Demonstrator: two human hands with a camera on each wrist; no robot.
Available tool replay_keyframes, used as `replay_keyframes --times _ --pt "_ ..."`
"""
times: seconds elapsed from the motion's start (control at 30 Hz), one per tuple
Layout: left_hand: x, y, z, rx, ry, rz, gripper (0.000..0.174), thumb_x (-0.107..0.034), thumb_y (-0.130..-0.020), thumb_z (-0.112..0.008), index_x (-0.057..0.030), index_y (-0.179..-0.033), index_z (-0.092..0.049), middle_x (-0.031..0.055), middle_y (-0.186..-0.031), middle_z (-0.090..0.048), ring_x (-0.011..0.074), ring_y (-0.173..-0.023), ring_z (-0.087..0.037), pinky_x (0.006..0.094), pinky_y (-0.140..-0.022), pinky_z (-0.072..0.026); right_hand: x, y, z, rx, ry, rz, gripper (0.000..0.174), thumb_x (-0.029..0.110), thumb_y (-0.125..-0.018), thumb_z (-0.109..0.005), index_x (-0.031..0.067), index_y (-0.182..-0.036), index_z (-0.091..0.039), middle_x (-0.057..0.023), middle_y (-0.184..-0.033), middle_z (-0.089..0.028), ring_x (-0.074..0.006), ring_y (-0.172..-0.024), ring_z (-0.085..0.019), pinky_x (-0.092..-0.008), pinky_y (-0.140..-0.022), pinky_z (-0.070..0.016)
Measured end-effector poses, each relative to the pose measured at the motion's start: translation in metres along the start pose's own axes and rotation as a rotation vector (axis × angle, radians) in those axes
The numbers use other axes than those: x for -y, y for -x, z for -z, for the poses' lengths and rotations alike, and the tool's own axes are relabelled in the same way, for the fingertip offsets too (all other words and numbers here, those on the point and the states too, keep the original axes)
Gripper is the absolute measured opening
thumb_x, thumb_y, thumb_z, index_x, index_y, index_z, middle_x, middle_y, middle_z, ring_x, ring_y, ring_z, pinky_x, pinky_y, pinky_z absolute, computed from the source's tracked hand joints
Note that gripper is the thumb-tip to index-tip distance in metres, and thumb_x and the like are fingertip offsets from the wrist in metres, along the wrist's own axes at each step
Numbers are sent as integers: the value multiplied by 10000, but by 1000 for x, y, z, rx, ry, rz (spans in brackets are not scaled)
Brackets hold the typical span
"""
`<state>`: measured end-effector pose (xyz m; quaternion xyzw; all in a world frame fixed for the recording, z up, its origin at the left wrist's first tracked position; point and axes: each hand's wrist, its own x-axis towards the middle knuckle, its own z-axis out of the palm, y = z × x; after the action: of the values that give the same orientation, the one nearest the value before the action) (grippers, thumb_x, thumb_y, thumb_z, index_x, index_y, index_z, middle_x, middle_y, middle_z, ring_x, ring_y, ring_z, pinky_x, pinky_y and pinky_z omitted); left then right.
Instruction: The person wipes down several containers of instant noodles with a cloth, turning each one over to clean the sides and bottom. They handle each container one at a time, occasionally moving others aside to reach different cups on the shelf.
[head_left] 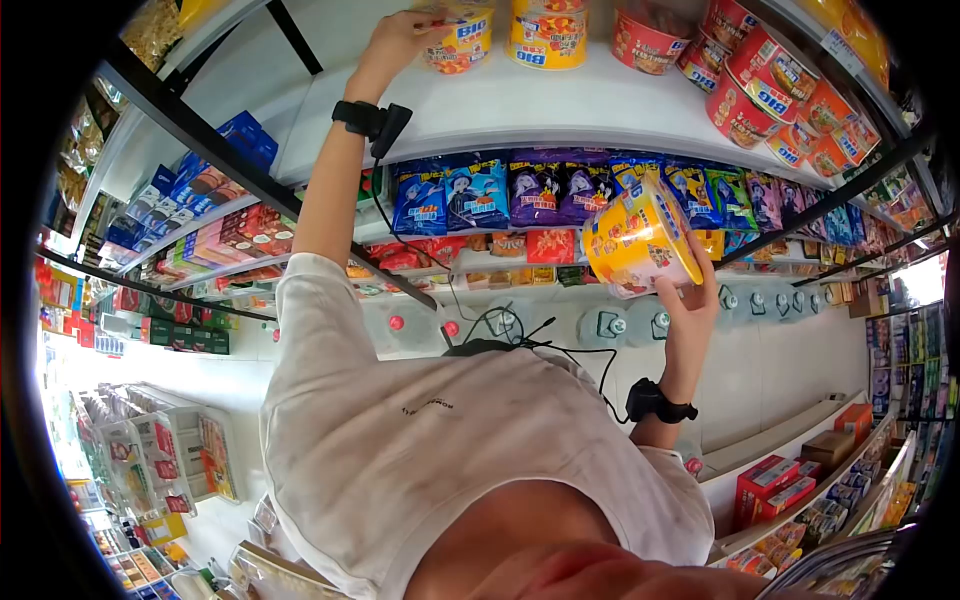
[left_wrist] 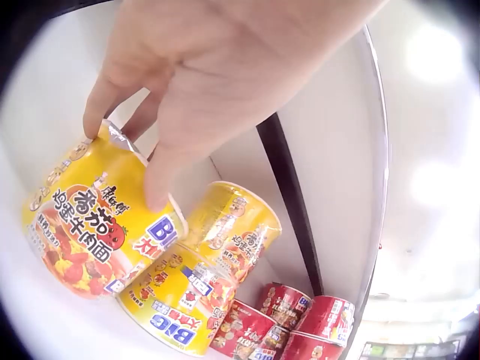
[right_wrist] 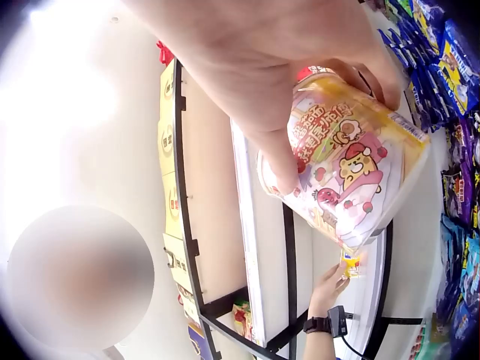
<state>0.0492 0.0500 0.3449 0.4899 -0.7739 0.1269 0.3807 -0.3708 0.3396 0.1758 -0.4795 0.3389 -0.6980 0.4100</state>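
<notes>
On the white shelf, my left hand (head_left: 395, 42) pinches a yellow instant noodle cup (left_wrist: 97, 217) at its top rim, thumb on one side and fingers on the other. More yellow noodle cups (left_wrist: 180, 300) stand right beside it. Lower and to the right, in front of the shelf, my right hand (head_left: 692, 300) grips a yellow noodle tub (head_left: 640, 240) in shiny clear wrap, which is tilted. The right wrist view shows a cartoon bear printed on this tub, with the thumb pressed along its near edge.
Red noodle cups (head_left: 760, 85) stand and stack farther right on the shelf. Below hang blue and purple snack bags (head_left: 480, 190). Large water bottles (head_left: 605, 325) line the floor. Black shelf posts (head_left: 215, 130) and a loose black cable (head_left: 570, 350) are close to the arms.
</notes>
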Motion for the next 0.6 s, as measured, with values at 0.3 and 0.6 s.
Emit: replay_keyframes --times 0.3,0.6 --pt "-7 6 -10 -194 -265 -106 456 -400 -894 -697 -90 -1227 -673 130 -1283 -644 280 -1192 -605 373 -1012 -457 -4 -20 12 29 23 -32 707 -53 -759 -767 -1 -1404 -481 -131 -1481 -446 -229 -1285 -509 -371 -1046 -467" --pt "-208 125 18 176 829 104 478 -220 -972 -618 -22 -1389 -495 108 -1336 -581 198 -1253 -531 341 -1058 -408 6 -70 3 134 -9 48 660 17 -809 -759 29 -1407 -480 -104 -1387 -528 -195 -1201 -551 -329 -989 -475"
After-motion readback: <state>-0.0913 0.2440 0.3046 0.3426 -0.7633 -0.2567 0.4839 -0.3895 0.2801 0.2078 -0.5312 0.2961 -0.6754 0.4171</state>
